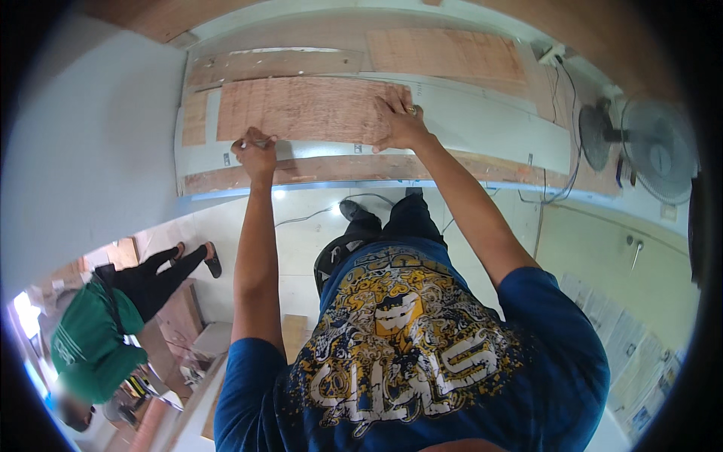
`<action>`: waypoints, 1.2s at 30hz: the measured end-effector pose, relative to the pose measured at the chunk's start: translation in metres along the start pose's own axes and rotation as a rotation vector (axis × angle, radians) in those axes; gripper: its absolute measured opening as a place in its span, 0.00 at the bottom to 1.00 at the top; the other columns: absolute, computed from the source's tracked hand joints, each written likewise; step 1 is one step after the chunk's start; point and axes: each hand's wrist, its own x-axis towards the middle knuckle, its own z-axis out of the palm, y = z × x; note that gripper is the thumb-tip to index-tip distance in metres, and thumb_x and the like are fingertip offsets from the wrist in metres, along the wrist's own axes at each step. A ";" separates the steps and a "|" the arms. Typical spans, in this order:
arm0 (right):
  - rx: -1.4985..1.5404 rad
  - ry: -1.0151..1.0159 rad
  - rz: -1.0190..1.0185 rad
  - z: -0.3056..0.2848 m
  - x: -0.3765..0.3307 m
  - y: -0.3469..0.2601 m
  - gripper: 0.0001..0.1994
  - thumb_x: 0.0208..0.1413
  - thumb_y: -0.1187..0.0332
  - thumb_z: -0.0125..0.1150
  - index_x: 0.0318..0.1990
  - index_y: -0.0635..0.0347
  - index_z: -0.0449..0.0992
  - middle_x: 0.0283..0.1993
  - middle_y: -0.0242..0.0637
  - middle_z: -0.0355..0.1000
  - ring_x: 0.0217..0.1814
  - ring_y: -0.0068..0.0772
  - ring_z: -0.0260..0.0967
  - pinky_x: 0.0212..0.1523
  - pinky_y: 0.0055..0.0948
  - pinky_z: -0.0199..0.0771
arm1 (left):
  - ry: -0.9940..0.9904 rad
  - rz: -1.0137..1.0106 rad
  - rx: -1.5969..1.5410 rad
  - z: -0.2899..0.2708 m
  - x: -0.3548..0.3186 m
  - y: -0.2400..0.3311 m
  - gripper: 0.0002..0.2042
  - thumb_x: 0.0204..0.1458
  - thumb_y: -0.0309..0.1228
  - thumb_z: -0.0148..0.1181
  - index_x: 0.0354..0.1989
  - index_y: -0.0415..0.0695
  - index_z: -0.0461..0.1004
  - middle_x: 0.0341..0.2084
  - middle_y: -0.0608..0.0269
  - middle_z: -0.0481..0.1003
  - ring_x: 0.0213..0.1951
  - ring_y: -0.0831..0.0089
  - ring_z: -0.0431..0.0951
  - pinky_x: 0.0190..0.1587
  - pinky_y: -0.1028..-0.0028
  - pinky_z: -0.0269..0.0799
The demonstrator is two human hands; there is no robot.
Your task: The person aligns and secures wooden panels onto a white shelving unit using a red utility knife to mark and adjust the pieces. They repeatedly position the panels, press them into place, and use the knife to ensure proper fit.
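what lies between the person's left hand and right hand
In the head view, a reddish-brown wooden panel spans the stretch between the left hand and right hand.

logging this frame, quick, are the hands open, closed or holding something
Left hand: curled closed at the wooden board; any held item unclear.
Right hand: open, fingers spread on the wooden board.

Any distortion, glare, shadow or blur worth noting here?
Head view: bench edge bows, corners black; glare spots on the floor; blown-out patch far left; small shadow beside the left hand; co-worker's head blurred; board grain readable.
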 end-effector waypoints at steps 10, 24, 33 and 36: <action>0.068 -0.072 0.022 -0.016 0.006 0.011 0.65 0.32 0.50 0.85 0.81 0.40 0.48 0.86 0.44 0.24 0.87 0.59 0.19 0.76 0.76 0.41 | 0.021 0.117 0.150 -0.010 0.010 0.006 0.27 0.45 0.44 0.79 0.51 0.44 0.79 0.62 0.45 0.66 0.66 0.45 0.61 0.63 0.46 0.62; -0.083 -0.142 0.082 -0.019 0.019 -0.007 0.69 0.31 0.49 0.85 0.81 0.44 0.43 0.81 0.52 0.51 0.82 0.68 0.45 0.79 0.55 0.48 | -0.114 0.278 0.113 -0.009 0.027 -0.010 0.16 0.45 0.40 0.77 0.38 0.46 0.80 0.42 0.61 0.79 0.60 0.50 0.68 0.62 0.50 0.63; -0.048 -0.074 -0.111 -0.009 0.037 0.020 0.69 0.29 0.55 0.86 0.81 0.47 0.43 0.84 0.55 0.33 0.85 0.58 0.37 0.79 0.56 0.50 | 0.178 -0.045 -0.250 -0.007 0.013 -0.005 0.32 0.44 0.28 0.76 0.59 0.36 0.71 0.52 0.43 0.73 0.60 0.47 0.69 0.61 0.55 0.70; -0.088 -0.133 -0.015 -0.030 0.030 -0.009 0.70 0.28 0.56 0.86 0.81 0.47 0.42 0.84 0.56 0.28 0.86 0.56 0.33 0.79 0.55 0.53 | 0.547 -0.686 -0.683 -0.001 0.037 -0.033 0.28 0.45 0.20 0.74 0.56 0.27 0.70 0.47 0.41 0.76 0.49 0.55 0.78 0.47 0.59 0.77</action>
